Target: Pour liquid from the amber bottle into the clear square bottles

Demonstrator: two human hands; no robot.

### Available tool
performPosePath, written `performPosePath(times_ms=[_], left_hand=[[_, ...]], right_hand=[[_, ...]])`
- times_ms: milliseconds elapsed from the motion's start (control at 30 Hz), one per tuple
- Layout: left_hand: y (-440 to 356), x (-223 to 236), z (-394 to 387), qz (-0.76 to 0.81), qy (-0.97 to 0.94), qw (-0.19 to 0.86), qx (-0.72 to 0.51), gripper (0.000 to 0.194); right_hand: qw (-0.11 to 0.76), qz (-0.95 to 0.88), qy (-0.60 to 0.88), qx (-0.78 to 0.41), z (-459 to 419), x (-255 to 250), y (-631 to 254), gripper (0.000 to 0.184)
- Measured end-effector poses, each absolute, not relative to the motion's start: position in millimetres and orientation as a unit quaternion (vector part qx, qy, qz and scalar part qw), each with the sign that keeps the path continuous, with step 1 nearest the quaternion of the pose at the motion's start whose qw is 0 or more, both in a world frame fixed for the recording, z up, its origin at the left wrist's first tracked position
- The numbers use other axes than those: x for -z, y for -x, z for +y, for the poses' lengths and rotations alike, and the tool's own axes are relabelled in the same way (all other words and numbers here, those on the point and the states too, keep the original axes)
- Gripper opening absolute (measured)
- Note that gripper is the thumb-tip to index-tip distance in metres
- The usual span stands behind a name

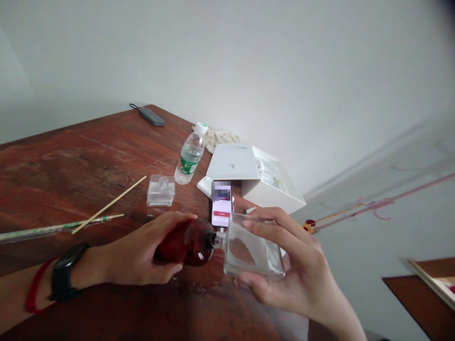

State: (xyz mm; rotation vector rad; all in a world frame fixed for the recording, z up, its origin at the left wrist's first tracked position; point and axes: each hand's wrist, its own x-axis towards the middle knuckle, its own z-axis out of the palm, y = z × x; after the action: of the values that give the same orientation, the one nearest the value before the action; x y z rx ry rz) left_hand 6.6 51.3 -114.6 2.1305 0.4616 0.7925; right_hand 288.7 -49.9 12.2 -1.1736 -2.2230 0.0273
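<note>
My left hand (142, 253), with a dark band on its wrist, is wrapped round a reddish-brown bottle (199, 244) that lies tilted on its side. In my right hand (291, 258) is a clear rectangular glass bottle (250, 246), its neck pointing left. The two necks meet mouth to mouth above the table, and the brown bottle's dark neck end touches or enters the clear one; I cannot tell which. A smaller clear square glass piece (161, 191) stands on the table beyond my left hand.
On the wooden table (88, 161) are a water bottle (191, 154), a lit phone (221, 208), an open white box (273, 182), a wooden stick (110, 204), wrapped chopsticks (46, 232) and a grey device (152, 116). A wall rises behind.
</note>
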Motion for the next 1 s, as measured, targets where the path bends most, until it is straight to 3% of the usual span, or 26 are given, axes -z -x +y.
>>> performPosePath(times_ms=[1000], left_hand=[[-5.9, 117.4, 52.7, 0.176, -0.845, 0.395, -0.314, 0.081]], right_hand=[[0.321, -0.837, 0.443, -0.010, -51.5, -9.7, -290.5, 0.056]])
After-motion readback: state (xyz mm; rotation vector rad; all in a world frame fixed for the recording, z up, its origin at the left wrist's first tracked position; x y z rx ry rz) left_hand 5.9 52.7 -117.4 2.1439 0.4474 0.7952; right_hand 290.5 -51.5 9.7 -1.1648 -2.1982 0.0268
